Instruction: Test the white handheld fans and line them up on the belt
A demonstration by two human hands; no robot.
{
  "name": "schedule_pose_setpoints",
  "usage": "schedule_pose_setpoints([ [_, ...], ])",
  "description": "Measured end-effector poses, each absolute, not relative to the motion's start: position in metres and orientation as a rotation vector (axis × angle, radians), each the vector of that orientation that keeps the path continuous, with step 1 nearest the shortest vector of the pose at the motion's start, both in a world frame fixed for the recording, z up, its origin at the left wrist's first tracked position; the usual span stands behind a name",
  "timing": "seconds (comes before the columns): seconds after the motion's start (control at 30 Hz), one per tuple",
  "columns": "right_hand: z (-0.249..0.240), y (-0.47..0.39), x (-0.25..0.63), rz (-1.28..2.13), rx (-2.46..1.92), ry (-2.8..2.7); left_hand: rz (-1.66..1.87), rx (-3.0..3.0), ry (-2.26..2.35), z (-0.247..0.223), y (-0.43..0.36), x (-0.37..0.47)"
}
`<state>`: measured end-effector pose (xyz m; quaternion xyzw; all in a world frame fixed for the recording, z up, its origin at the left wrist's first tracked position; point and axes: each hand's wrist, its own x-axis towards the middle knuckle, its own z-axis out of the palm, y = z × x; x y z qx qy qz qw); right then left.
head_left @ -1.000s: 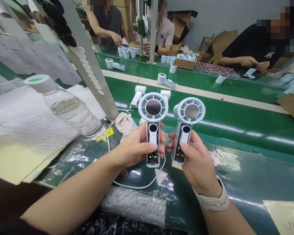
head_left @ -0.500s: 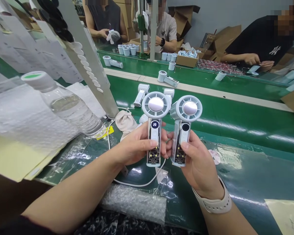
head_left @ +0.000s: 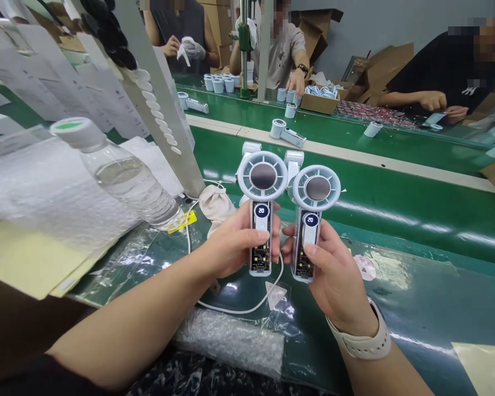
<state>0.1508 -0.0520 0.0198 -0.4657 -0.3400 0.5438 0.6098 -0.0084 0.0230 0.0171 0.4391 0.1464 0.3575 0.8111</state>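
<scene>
My left hand (head_left: 241,242) is closed round a light-blue handheld fan (head_left: 262,214), its thumb lying on the front below the button. Beside it, my right hand (head_left: 334,261) grips a second handheld fan (head_left: 311,223) of the same make, thumb at the lower end of its button strip. Both fans stand upright with their round grilles facing me, and each small round display reads 20. Behind them, further fans lie on the green surface, partly covered by the held ones. A white cable (head_left: 247,312) curves below my hands.
A water bottle (head_left: 124,176) leans at the left before a metal post (head_left: 177,126) and papers. Bubble wrap (head_left: 231,341) lies at the near edge. Across the green conveyor (head_left: 396,159), more fans lie and several people work near a box of light-blue parts (head_left: 319,103).
The right fan's display has gone from dark to showing 20. Both fans' round centres look darker, and the fans are tilted slightly differently. Across the belt, a co-worker's hand has reached to the light-blue parts.
</scene>
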Motion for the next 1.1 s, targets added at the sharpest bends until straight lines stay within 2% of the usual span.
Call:
schedule_pose_setpoints([
  [0.57,0.014,-0.051,0.152,1.164,-1.126,-0.713,0.844,1.137,0.480,0.009,0.029,-0.002],
  [1.1,0.011,-0.046,0.153,1.159,-1.079,-0.653,0.758,1.209,0.521,0.008,0.031,-0.002],
])
